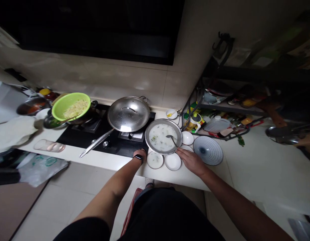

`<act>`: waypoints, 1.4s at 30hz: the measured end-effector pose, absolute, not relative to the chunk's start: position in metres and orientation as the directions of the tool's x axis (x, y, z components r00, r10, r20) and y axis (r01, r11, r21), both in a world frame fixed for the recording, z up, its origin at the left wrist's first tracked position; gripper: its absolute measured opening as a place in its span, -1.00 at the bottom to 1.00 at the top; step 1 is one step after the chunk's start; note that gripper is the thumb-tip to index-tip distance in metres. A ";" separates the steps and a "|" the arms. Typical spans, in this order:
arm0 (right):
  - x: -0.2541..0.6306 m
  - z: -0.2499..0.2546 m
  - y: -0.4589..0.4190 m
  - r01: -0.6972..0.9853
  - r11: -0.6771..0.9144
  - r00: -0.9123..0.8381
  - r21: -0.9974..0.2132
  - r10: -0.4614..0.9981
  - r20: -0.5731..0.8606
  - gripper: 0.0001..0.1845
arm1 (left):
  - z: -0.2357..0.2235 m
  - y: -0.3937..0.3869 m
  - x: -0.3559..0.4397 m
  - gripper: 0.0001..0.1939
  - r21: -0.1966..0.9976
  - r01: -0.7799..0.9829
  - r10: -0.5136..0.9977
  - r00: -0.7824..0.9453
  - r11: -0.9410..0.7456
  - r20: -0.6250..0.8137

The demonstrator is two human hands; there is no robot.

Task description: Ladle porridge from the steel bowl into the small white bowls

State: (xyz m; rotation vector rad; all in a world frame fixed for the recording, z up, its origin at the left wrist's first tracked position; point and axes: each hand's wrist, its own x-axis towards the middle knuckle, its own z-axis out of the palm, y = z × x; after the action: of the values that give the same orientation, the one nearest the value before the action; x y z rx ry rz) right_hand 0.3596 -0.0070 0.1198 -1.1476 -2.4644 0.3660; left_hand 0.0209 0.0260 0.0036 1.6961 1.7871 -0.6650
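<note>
A wide metal basin (147,142) of milky white liquid with green bits stands on the counter, just right of the stove. My right hand (191,161) is closed on the handle of a spoon (173,140), whose bowl dips into the liquid. Below the basin sits a small bowl (155,160) with some of the same white liquid; beside it is another small white bowl (173,162). My left hand (140,154), with a dark watch at the wrist, rests by the stove's front right corner, close to the basin and the filled bowl. Its fingers are mostly hidden.
A lidded steel pan (129,113) sits on the black stove (114,144), its handle pointing front-left. Left of it, a green bowl (56,107) holds pale shreds. A glass (49,146) is near the counter edge. A patterned bowl (208,150) and a rack (210,134) are at right.
</note>
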 end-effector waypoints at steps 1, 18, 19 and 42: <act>0.362 0.124 -0.013 0.674 0.613 -0.557 -0.413 0.788 0.261 -0.54 | 0.004 0.026 0.021 -0.42 0.040 0.998 0.710 -0.010 0.054 -0.704; 0.386 0.100 -0.127 0.664 0.436 -0.380 -0.608 0.897 0.228 -0.60 | 0.005 0.024 0.019 -0.49 0.012 0.999 0.727 -0.015 0.031 -0.687; 0.383 0.096 -0.127 0.656 0.407 -0.350 -0.635 0.910 0.222 -0.62 | 0.005 0.024 0.019 -0.48 0.011 1.000 0.726 -0.011 0.026 -0.687; 0.384 0.130 -0.050 -0.086 -0.208 0.388 -0.974 0.894 -0.225 -0.38 | 0.005 0.024 0.021 -0.53 0.026 0.998 0.726 -0.026 0.061 -0.688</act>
State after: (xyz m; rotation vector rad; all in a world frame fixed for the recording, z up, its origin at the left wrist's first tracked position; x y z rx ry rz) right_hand 0.3836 -0.0497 0.1299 -1.5015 -0.7582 1.0728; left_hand 0.0211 0.0241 0.0047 1.7175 1.8070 -0.6571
